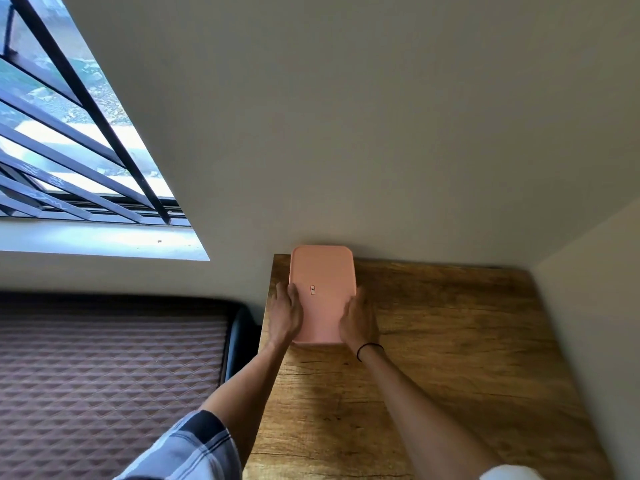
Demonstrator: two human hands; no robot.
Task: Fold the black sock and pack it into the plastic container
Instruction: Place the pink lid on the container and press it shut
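Note:
A pink plastic container (pixel 322 271) with its lid on stands at the far left corner of the wooden table (pixel 450 341), against the wall. My left hand (pixel 285 315) grips its near left side, fingers over the lid's edge. On the near right side my right hand (pixel 358 322) lies against the container. A small sticker shows on the lid. No black sock is in view.
A bed with a brown quilted mattress (pixel 104 375) lies left of the table. A barred window (pixel 69 133) fills the upper left. Walls close off the table at the back and right.

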